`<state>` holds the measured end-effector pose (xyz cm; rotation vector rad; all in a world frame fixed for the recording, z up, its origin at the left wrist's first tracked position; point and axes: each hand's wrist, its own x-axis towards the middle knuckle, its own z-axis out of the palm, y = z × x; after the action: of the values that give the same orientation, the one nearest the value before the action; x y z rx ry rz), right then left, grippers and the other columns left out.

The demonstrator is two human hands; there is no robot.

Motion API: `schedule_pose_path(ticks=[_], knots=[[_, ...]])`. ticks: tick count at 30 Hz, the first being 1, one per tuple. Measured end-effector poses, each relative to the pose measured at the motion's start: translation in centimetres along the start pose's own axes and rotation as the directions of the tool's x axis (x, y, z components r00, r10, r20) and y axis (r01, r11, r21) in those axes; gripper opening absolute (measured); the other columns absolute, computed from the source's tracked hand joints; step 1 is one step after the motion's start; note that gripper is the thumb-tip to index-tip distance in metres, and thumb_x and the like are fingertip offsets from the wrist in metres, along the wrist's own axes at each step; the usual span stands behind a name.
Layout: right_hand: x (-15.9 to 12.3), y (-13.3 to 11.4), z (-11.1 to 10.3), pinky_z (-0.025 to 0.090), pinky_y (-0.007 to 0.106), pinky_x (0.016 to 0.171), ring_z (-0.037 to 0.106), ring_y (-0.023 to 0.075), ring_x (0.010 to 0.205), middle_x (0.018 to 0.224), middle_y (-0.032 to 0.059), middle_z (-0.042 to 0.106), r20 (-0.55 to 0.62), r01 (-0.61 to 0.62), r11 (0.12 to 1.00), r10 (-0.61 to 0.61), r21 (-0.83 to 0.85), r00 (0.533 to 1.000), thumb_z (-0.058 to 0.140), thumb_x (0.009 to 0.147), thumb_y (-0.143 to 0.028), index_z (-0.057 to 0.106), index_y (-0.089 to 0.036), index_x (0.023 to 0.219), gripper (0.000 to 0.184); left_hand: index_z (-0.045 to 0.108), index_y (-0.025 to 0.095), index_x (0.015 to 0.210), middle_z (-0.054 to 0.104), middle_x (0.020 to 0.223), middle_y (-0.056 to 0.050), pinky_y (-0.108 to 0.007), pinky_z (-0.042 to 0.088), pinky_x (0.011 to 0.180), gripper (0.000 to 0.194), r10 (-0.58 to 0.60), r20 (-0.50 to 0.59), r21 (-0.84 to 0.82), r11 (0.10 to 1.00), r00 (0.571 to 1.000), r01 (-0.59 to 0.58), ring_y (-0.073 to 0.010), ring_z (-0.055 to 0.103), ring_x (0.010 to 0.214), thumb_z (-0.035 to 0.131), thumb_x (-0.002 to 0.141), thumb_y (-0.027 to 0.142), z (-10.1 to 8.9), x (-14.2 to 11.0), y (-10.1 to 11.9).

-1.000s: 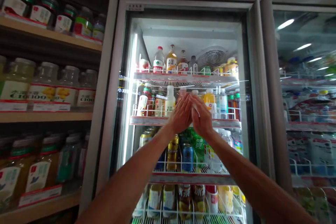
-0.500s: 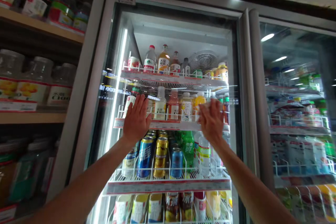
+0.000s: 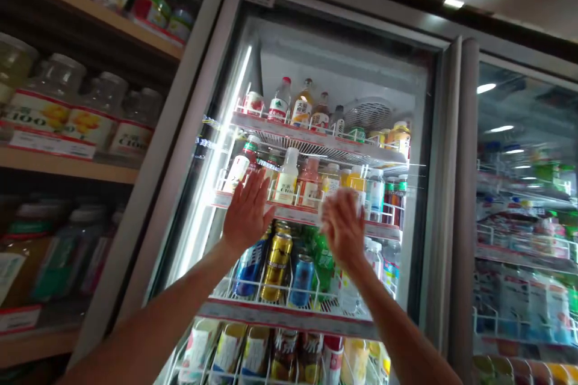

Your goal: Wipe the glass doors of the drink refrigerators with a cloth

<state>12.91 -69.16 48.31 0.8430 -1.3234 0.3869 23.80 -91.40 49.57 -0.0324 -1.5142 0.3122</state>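
Note:
A glass door of a lit drinks fridge stands in front of me. My left hand lies flat against the glass, fingers stretched out, over the second shelf's bottles. It holds nothing. To its right, my right hand is at the glass too, its fingers smeared by motion. A pale cloth shows blurred at the edge of its fingers, mostly hidden under the hand. Behind the glass between the hands are a white-capped pale bottle and a pinkish bottle.
A metal door frame and handle run down the right side, beside a second glass-fronted fridge. Wooden shelves with jars and bottles stand at left. Gold and blue cans sit on a lower fridge shelf.
My right hand has moved left and down across the glass with the pale cloth, nearer my left hand. My left hand stays flat on the glass. The view has tilted and shifted.

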Motion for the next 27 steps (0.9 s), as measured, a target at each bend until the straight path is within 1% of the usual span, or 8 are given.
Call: schedule_pose_path(ticks=[3, 5, 10, 12, 16, 20, 25, 27], knots=[[-1.0, 7.5, -1.2, 0.024, 0.063, 0.102, 0.026, 0.0334, 0.133, 0.145, 0.008, 0.029, -0.306, -0.317, 0.947, 0.29, -0.042, 0.907, 0.041, 0.084, -0.024, 0.035, -0.028, 0.136, 0.053, 0.017, 0.014, 0.141, 0.022, 0.147, -0.012, -0.045, 0.017, 0.112, 0.065, 0.001, 0.013, -0.007, 1.0, 1.0, -0.001, -0.0248, 0.016, 0.137, 0.042, 0.086, 0.036, -0.1, -0.5, 0.2], [-0.6, 8.1, -0.8, 0.025, 0.064, 0.101, 0.028, 0.0351, 0.132, 0.143, 0.0115, 0.033, -0.399, -0.395, 0.919, 0.363, 0.0, 0.842, 0.039, 0.083, -0.024, 0.038, -0.024, 0.135, 0.052, 0.019, 0.014, 0.141, 0.021, 0.147, -0.012, -0.045, 0.016, 0.112, 0.064, -0.007, 0.029, -0.01, 1.0, 1.0, 0.008, -0.0246, 0.015, 0.137, 0.042, 0.086, 0.037, -0.1, -0.3, 0.2], [-1.3, -3.9, 1.6, 0.028, 0.056, 0.104, 0.022, 0.0276, 0.135, 0.142, 0.0077, 0.035, -0.067, -0.021, 0.995, 0.027, 0.096, 0.997, 0.041, 0.083, -0.02, 0.021, -0.026, 0.141, 0.062, 0.019, 0.013, 0.141, 0.023, 0.146, -0.012, -0.045, 0.016, 0.112, 0.063, -0.057, 0.039, 0.007, 0.998, 0.998, 0.056, -0.0237, 0.016, 0.137, 0.041, 0.086, 0.035, -0.2, -1.0, 0.9], [-2.9, -6.1, 1.3, 0.027, 0.051, 0.106, 0.024, 0.0247, 0.135, 0.139, 0.0054, 0.04, 0.067, 0.128, 0.984, -0.137, 0.125, 0.988, 0.043, 0.082, -0.019, 0.022, -0.027, 0.141, 0.063, 0.018, 0.013, 0.141, 0.024, 0.146, -0.013, -0.044, 0.017, 0.111, 0.062, -0.089, 0.039, 0.022, 0.996, 0.995, 0.088, -0.0235, 0.017, 0.137, 0.04, 0.087, 0.034, -0.3, -2.2, 1.5], [-5.6, 1.5, -0.9, 0.023, 0.059, 0.103, 0.031, 0.0314, 0.131, 0.139, 0.0105, 0.04, -0.13, -0.154, 0.987, 0.148, -0.035, 0.98, 0.043, 0.083, -0.025, 0.039, -0.022, 0.133, 0.05, 0.018, 0.012, 0.141, 0.024, 0.146, -0.013, -0.042, 0.017, 0.111, 0.063, -0.067, 0.062, 0.05, 0.997, 0.996, 0.064, -0.0237, 0.017, 0.137, 0.041, 0.087, 0.035, -0.4, -4.7, 2.0], [-4.9, 6.3, -1.0, 0.028, 0.057, 0.1, 0.035, 0.0348, 0.126, 0.136, 0.0196, 0.04, -0.36, -0.467, 0.884, 0.43, -0.017, 0.828, 0.042, 0.082, -0.03, 0.047, -0.01, 0.127, 0.049, 0.02, 0.012, 0.14, 0.026, 0.145, -0.014, -0.043, 0.017, 0.11, 0.064, -0.057, 0.051, 0.039, 0.998, 0.997, 0.055, -0.0246, 0.019, 0.136, 0.042, 0.085, 0.035, -0.4, -5.1, 1.8], [-4.6, -4.8, 1.2, 0.028, 0.051, 0.105, 0.023, 0.0272, 0.135, 0.14, 0.0096, 0.039, -0.046, -0.038, 0.998, 0.041, 0.053, 0.998, 0.044, 0.083, -0.022, 0.039, -0.018, 0.133, 0.05, 0.02, 0.013, 0.141, 0.025, 0.145, -0.014, -0.044, 0.018, 0.11, 0.063, -0.052, 0.066, -0.007, 0.999, 0.996, 0.052, -0.025, 0.019, 0.136, 0.042, 0.086, 0.035, -0.5, -4.7, 1.6], [-5.9, -6.4, 0.8, 0.025, 0.049, 0.108, 0.024, 0.0242, 0.135, 0.138, 0.0041, 0.042, 0.101, 0.161, 0.982, -0.171, 0.099, 0.98, 0.045, 0.083, -0.023, 0.041, -0.024, 0.131, 0.049, 0.02, 0.013, 0.141, 0.025, 0.145, -0.014, -0.044, 0.017, 0.111, 0.064, -0.056, 0.063, -0.017, 0.998, 0.996, 0.057, -0.0249, 0.019, 0.136, 0.043, 0.086, 0.035, -0.6, -4.8, 1.6]])
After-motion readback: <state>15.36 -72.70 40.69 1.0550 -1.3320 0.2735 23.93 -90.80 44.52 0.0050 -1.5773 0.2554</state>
